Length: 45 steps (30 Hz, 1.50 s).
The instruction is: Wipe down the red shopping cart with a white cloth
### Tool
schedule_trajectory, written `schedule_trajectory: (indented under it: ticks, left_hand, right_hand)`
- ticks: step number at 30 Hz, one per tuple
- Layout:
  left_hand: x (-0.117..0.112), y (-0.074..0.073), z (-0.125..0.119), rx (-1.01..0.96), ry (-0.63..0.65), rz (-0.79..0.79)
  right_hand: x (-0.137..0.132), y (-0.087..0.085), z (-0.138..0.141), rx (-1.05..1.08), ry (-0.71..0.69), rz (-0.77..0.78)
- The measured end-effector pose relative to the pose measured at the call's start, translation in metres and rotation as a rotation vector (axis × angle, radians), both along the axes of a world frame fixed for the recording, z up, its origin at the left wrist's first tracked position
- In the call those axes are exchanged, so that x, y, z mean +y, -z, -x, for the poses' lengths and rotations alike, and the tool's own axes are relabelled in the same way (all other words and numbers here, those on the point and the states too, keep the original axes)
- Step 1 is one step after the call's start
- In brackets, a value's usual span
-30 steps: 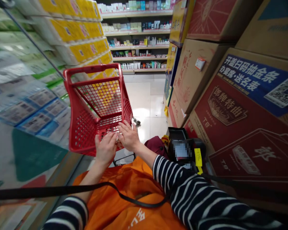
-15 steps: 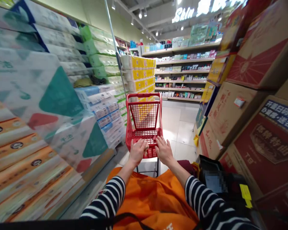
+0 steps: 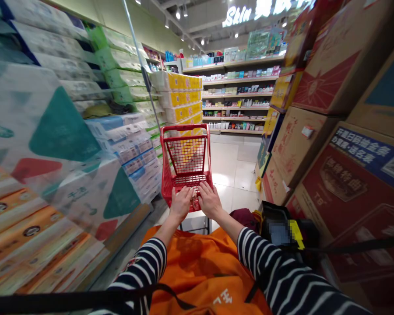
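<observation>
A red shopping cart (image 3: 184,153) with a mesh back panel stands upright right in front of me. Over its near edge lies my left hand (image 3: 181,203), palm down, fingers stretched forward and thumb raised. My right hand (image 3: 210,201) is beside it on the cart's right side, fingers extended and slightly spread. A small beige item (image 3: 194,197) shows between the two hands, close to my left fingertips; I cannot tell whether the hand touches it. How firmly the palms rest on the cart is hidden. An orange apron (image 3: 197,267) covers my lap area.
Stacked tissue packs (image 3: 68,148) line the left side, with yellow-and-white packs (image 3: 184,98) beyond the cart. Cardboard boxes (image 3: 302,144) are piled along the right. A black object with a yellow tag (image 3: 295,234) stands low at right. Product shelves (image 3: 236,94) span the back above pale floor tiles (image 3: 231,168).
The cart and shelves appear further left in view, and more of the right-hand boxes shows. My right hand has come closer to my left hand; both stay at the cart.
</observation>
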<state>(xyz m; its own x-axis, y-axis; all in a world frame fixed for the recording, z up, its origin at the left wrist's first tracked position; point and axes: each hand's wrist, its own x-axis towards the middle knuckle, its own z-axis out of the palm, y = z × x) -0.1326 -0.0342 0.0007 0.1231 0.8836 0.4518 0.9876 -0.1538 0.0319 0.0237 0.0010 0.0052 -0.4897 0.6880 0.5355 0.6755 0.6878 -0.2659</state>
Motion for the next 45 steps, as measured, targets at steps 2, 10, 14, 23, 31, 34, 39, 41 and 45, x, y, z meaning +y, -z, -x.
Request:
schedule_trajectory:
  ticks: [2, 10, 14, 23, 31, 34, 39, 41, 45]
  left_hand:
    - [0.003, 0.0, -0.01, -0.001, 0.041, 0.014]
    - [-0.011, 0.001, 0.046, 0.015, -0.059, 0.0]
    - [-0.005, 0.001, 0.016, 0.0, -0.019, -0.003]
    - [-0.008, 0.0, 0.031, 0.04, 0.005, 0.043]
    - [-0.013, -0.005, 0.01, -0.002, -0.163, 0.092]
    - [-0.003, -0.001, -0.019, -0.047, -0.081, 0.107]
    - [-0.004, -0.007, -0.019, -0.222, -0.047, 0.122]
    - [-0.006, -0.017, -0.009, -0.401, -0.09, 0.111]
    - [0.001, -0.039, -0.012, -1.105, -0.06, 0.016]
  right_hand:
    - [-0.001, 0.0, 0.0, 0.005, -0.007, 0.005]
    - [-0.007, 0.001, -0.001, 0.01, 0.042, 0.033]
    - [-0.014, 0.003, 0.006, 0.013, 0.041, 0.028]
    - [-0.009, 0.001, -0.006, 0.004, 0.058, 0.077]
    - [-0.012, -0.001, 0.001, 0.055, -0.016, 0.083]
    - [-0.012, 0.0, 0.001, 0.061, -0.046, 0.059]
    - [-0.016, 0.002, -0.001, 0.082, -0.1, 0.021]
    - [-0.018, 0.0, 0.004, 0.132, -0.136, 0.013]
    - [-0.017, -0.009, 0.023, 0.39, -0.194, 0.122]
